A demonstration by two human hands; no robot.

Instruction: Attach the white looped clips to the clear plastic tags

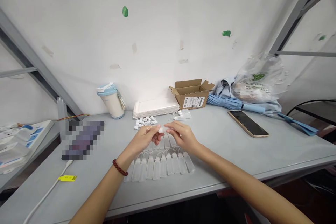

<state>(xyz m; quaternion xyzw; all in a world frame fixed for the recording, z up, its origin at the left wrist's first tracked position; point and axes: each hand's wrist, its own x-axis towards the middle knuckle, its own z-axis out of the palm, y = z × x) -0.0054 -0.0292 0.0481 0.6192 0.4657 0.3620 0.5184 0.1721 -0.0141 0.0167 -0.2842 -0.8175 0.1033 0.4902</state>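
Left hand [147, 135] pinches a small white cap [161, 130] between thumb and fingertips, held up over the middle of the tabletop [210, 157]. Right hand [183, 135] comes in from the other side, thumb and index close together right by the cap; cannot tell whether they grip something there (too small, looks translucent). Below the hands, a front row of translucent bottles [156, 168] lies side by side, thin curved spouts at their far ends; a back row [167, 142] lies just beyond, partly hidden by the hands. Loose caps [145, 122] sit in a pile behind the left hand, in front of a stack of white trays [156, 106]. Open box [194, 102] right of the trays, with a few spouted pieces [183, 114] near its front. Cup [111, 101] upright left of the trays. Phone [248, 123] lies well to the right, in front of a folded blue umbrella [225, 101] and a plastic bag [258, 84]. At left, a pixelated dark item [84, 140] with a white cable [44, 196] and yellow tag [67, 178]. Beaded bracelet [120, 168] on the left wrist.
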